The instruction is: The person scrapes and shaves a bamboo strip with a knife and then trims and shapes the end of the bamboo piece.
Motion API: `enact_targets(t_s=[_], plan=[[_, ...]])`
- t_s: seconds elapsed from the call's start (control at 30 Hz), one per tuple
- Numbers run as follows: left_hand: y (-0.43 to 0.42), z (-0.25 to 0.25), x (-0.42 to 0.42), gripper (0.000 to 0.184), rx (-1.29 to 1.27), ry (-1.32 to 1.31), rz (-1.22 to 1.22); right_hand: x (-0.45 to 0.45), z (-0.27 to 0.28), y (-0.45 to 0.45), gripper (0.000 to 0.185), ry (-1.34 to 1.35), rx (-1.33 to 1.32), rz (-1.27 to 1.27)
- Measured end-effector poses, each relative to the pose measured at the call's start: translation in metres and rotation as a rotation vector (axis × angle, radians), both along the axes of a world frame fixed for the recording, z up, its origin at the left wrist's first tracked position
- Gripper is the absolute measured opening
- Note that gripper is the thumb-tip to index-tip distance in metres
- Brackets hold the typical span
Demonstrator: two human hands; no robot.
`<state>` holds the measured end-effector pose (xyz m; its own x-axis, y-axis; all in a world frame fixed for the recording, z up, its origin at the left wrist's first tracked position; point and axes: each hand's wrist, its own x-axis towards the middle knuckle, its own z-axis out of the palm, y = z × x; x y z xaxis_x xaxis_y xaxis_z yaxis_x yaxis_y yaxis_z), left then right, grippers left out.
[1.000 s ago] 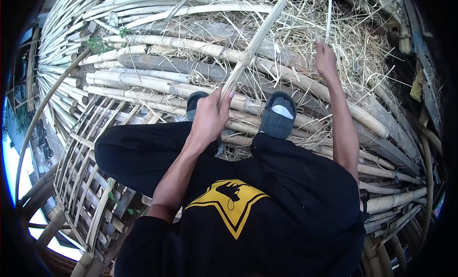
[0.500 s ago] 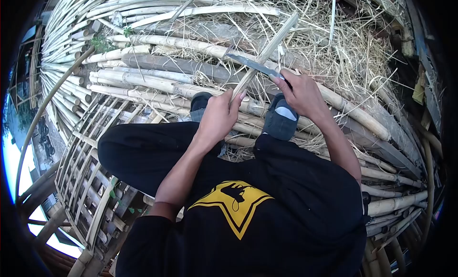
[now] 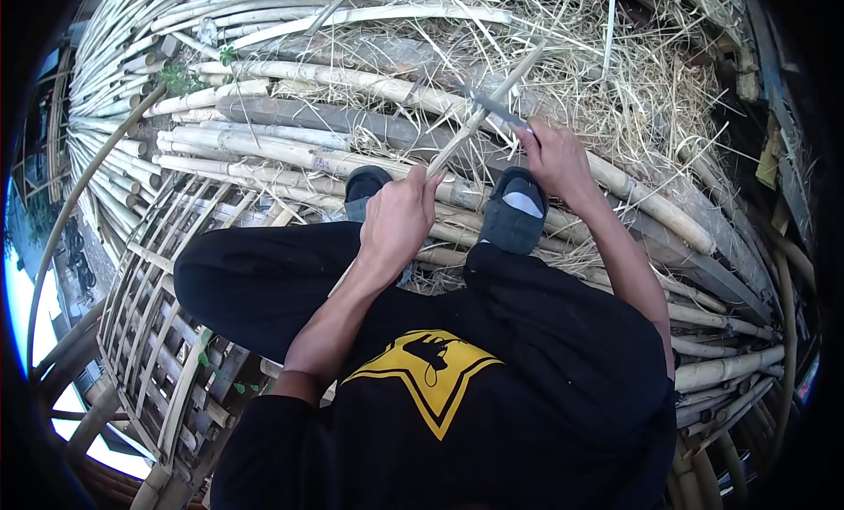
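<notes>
My left hand (image 3: 400, 211) is closed around a split bamboo strip (image 3: 462, 141). The strip slants up and to the right, and its lower end shows beneath my left wrist. In my right hand (image 3: 558, 165) is a knife (image 3: 501, 108), its handle mostly hidden by the fingers. The grey blade points up-left and crosses the strip above my left hand; whether it cuts in cannot be seen. Both hands are over my feet, near a dark sandal (image 3: 514, 213) on the right foot.
Bamboo poles (image 3: 308, 154) lie beneath and around my feet. Loose shavings (image 3: 615, 97) are heaped at the upper right. A woven bamboo lattice (image 3: 167, 308) stands at the left, with a curved pole (image 3: 66, 220) beyond it. More poles (image 3: 730, 369) lie at the lower right.
The blade now crosses the strip farther toward its far end. The strip looks narrower, as if turned, and its lower end has come into sight. My left hand has shifted slightly down-left.
</notes>
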<state>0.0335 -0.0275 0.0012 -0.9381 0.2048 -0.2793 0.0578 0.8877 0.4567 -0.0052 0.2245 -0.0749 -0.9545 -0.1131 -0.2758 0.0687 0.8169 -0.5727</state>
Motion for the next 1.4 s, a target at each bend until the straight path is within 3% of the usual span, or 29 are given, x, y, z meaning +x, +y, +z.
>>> enact_targets(t_s=[0.07, 0.13, 0.23, 0.4, 0.5, 0.6, 0.73, 0.9, 0.97, 1.0, 1.03, 1.1, 1.13, 1.23, 1.27, 1.4], plan=[[-0.015, 0.013, 0.004, 0.027, 0.019, -0.002, 0.058, -0.023, -0.031, 0.067, 0.047, -0.058, 0.111, -0.353], [-0.021, 0.024, -0.006, 0.028, 0.023, 0.007, 0.137, -0.026, -0.005, 0.129, 0.054, 0.072, 0.192, -0.556], [-0.009, 0.022, -0.019, 0.026, 0.241, 0.02, 0.172, -0.026, 0.04, 0.146, 0.055, 0.354, 0.135, -0.59], [0.01, 0.029, -0.012, 0.026, 0.308, -0.069, 0.145, -0.016, 0.067, 0.058, 0.053, 0.214, -0.296, -0.428], [0.01, 0.024, -0.014, 0.026, 0.251, -0.012, 0.078, -0.009, 0.069, 0.002, 0.049, 0.055, -0.251, -0.062], [0.011, 0.021, -0.011, 0.028, 0.159, 0.006, 0.056, -0.003, 0.062, -0.026, 0.048, 0.03, -0.254, 0.06], [0.007, 0.019, -0.01, 0.029, 0.022, 0.04, 0.016, -0.006, 0.05, -0.025, 0.048, -0.004, -0.189, 0.091], [0.006, 0.019, -0.011, 0.029, 0.001, 0.007, 0.0, -0.009, 0.027, -0.009, 0.051, 0.203, -0.071, 0.128], [-0.003, 0.021, -0.008, 0.028, 0.035, 0.008, 0.035, -0.028, 0.015, 0.017, 0.054, 0.125, -0.052, -0.07], [-0.006, 0.023, -0.007, 0.027, 0.064, 0.019, 0.069, -0.045, -0.004, 0.054, 0.058, 0.204, -0.059, -0.313], [-0.01, 0.027, -0.003, 0.023, 0.136, 0.071, 0.11, -0.052, 0.009, 0.085, 0.063, 0.093, 0.102, -0.46], [-0.006, 0.036, -0.01, 0.022, 0.198, 0.043, 0.139, -0.052, 0.031, 0.118, 0.059, 0.247, 0.085, -0.547], [0.0, 0.038, -0.013, 0.021, 0.28, 0.016, 0.164, -0.049, 0.035, 0.116, 0.059, 0.249, 0.088, -0.544], [0.009, 0.03, -0.014, 0.021, 0.384, -0.01, 0.15, -0.04, 0.055, 0.088, 0.047, 0.238, -0.241, -0.41], [0.011, 0.029, -0.011, 0.021, 0.42, -0.047, 0.158, -0.033, 0.057, 0.071, 0.056, 0.233, -0.333, -0.323], [0.007, 0.029, -0.013, 0.023, 0.384, -0.127, 0.159, -0.013, 0.066, -0.004, 0.054, 0.134, -0.391, -0.078]])
